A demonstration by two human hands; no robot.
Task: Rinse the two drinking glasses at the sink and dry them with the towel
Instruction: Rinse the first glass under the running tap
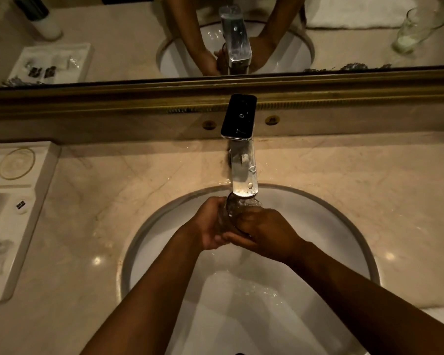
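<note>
— Both forearms reach over the sink (144,226); where's the glass (232,210)?
— Under the faucet (242,172) spout, above the basin. Left hand (210,226) wraps its side, fingers curled round it; right hand (264,231) grips the near side likewise.
— What's around?
— White tray (23,226) on the worktop (356,175) at left. In the mirror (113,34), a second glass (418,29) beside a white towel (356,14).

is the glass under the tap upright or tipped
Tipped. The glass lies slanted in both hands, left hand and right hand, its mouth angled up toward the faucet spout over the sink.
</note>
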